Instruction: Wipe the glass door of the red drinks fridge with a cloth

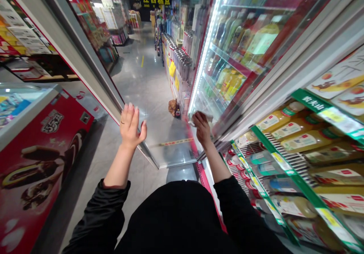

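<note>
An open glass door (153, 94) of a drinks fridge stands in front of me. Flat against the door's left metal frame rests my left hand (131, 127), fingers stretched out, a ring on one of them. On the right, my right hand (202, 130) presses a crumpled whitish cloth (192, 120) to the glass near the lower hinge side. Its fingers are bent over the cloth and partly hide it. Reflected bottles and a light strip show in the glass above that hand.
Fridge shelves (304, 174) with green price strips and several juice bottles (298, 142) are close on my right. A red ice cream freezer (36, 163) stands at left. Beyond the door, a grey floor aisle (136, 64) runs past stacked goods (178, 58).
</note>
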The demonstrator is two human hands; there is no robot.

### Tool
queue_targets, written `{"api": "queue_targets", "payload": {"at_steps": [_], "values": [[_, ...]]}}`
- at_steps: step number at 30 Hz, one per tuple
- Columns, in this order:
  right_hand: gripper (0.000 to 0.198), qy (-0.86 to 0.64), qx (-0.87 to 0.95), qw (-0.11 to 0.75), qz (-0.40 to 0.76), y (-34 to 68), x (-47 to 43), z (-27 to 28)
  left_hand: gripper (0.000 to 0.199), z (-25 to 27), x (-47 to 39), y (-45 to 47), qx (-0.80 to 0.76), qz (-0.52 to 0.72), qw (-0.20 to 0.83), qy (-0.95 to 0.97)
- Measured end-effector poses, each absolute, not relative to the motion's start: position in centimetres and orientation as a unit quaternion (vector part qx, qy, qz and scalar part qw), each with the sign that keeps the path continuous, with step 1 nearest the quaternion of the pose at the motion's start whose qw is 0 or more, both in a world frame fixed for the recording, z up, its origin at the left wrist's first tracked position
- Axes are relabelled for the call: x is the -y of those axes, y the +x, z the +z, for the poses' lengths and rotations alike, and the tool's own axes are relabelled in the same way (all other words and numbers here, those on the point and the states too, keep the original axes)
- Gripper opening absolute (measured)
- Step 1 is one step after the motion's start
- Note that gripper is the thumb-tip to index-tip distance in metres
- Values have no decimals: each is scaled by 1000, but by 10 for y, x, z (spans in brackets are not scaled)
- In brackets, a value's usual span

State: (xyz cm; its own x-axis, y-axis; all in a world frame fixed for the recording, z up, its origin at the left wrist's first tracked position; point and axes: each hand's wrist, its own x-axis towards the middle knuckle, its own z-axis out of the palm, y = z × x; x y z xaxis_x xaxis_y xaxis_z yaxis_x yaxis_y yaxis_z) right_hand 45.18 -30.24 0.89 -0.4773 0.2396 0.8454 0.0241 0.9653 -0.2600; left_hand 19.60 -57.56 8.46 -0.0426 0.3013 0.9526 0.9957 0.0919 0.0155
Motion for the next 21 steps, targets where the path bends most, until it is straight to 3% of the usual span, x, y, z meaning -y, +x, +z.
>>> {"api": "queue_targets", "payload": {"at_steps": [4, 9, 13, 21], "values": [[59, -143, 830, 527, 114, 452, 296, 16, 73, 85, 575, 195, 610, -376, 443, -539], [58, -71, 874, 460, 140, 430, 310, 27, 65, 91, 578, 185, 672, -333, 382, -540], [55, -57, 885, 441, 137, 440, 303, 21, 72, 109, 578, 193, 674, -291, 362, -575], [65, -119, 834, 521, 137, 462, 285, -2, 89, 126, 549, 258, 698, -283, 329, -570]]}}
